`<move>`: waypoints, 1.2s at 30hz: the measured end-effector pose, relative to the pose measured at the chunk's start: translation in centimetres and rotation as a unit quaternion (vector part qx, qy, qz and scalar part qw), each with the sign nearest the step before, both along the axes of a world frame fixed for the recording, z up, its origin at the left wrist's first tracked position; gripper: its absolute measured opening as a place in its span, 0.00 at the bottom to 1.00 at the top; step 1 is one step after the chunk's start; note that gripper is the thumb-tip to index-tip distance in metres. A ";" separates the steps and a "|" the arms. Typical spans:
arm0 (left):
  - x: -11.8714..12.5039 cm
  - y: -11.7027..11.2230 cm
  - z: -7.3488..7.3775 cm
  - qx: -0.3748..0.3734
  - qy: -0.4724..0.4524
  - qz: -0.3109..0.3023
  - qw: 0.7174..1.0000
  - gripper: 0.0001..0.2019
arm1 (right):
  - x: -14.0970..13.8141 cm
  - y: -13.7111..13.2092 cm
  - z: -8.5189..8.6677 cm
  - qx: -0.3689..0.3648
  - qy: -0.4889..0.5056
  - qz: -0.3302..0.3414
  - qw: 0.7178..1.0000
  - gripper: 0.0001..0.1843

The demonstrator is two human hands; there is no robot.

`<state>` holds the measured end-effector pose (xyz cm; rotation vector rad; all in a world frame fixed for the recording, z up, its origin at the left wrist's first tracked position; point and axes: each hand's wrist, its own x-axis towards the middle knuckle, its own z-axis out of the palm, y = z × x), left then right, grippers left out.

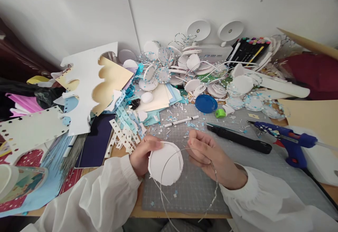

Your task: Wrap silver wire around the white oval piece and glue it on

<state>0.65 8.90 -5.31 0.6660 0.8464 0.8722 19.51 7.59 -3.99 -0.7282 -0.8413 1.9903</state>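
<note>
My left hand grips the left edge of a round white paper disc, with the thumb on its face. The disc is tilted toward me above the grey cutting mat. To its right, my right hand pinches a thin white wire between thumb and fingers. The wire loops across the disc's face and hangs below it. A strand strung with small pale bits dangles under my right hand. Where the wire joins the disc is hard to make out.
A blue glue gun and a black utility knife lie at right. A white pen, blue lid and green sharpener are ahead. White discs with wire pile up behind; cut paper is at left.
</note>
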 end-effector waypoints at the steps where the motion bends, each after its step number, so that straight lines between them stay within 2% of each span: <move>1: 0.0 0.0 0.0 0.000 0.001 0.000 1.000 0.19 | 0.0 0.0 0.0 -0.001 0.000 -0.001 1.000 0.15; 10: 0.0 0.0 0.0 0.004 0.007 -0.006 1.000 0.18 | 0.0 0.0 0.0 0.001 -0.013 -0.006 1.000 0.18; 17: -0.1 0.0 -0.2 0.012 0.005 -0.004 1.000 0.18 | 0.1 0.0 0.1 -0.007 -0.019 -0.014 1.000 0.13; 21: -0.2 0.0 -0.2 0.008 -0.002 -0.001 1.000 0.18 | 0.0 0.0 0.1 0.004 -0.008 -0.005 1.000 0.16; 25: -0.2 0.0 -0.2 0.011 -0.001 -0.008 1.000 0.18 | -0.3 -0.1 -0.1 -0.006 -0.027 -0.033 0.999 0.16; 31: -0.2 0.0 -0.2 0.006 -0.002 -0.012 1.000 0.18 | -0.6 -0.1 -0.2 0.025 -0.055 -0.049 0.997 0.24; 36: -0.1 0.0 0.0 -0.020 0.019 0.020 0.999 0.18 | -0.7 -0.3 -0.1 0.068 -0.039 -0.076 0.994 0.15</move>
